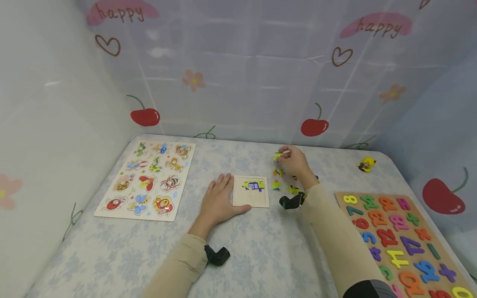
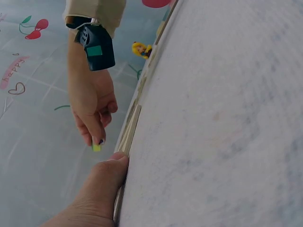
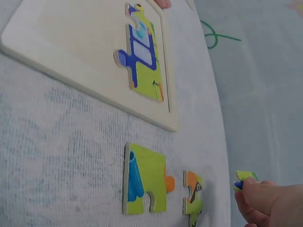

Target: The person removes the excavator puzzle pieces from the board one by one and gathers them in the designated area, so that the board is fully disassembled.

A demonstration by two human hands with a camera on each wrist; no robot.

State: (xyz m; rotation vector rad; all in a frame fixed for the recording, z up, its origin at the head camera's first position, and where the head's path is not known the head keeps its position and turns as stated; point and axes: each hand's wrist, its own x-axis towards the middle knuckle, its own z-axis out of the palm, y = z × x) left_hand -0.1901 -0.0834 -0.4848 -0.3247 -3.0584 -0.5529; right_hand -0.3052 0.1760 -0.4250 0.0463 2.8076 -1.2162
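My left hand (image 1: 220,200) lies flat on the table with fingers extended, touching the left side of a pale wooden puzzle tray (image 1: 251,202); its thumb (image 2: 111,165) runs along the near edge. Inside the tray, a few joined jigsaw pieces (image 1: 254,185) show a blue-and-green vehicle. Past the tray's far right corner, my right hand (image 1: 295,163) pinches a yellow-green jigsaw piece (image 3: 245,176) between thumb and fingers, raised off the table. Below that hand lie several loose jigsaw pieces, among them a green one with a blue stripe (image 3: 147,175) and a smaller orange-and-green one (image 3: 191,189).
To the left lies an insect picture board (image 1: 147,182). A board of coloured foam-like numbers and letters (image 1: 380,203) lies at the right front. A small yellow-haired figurine (image 1: 367,164) stands at the back right. Printed curtains (image 1: 253,82) enclose the table's back and sides.
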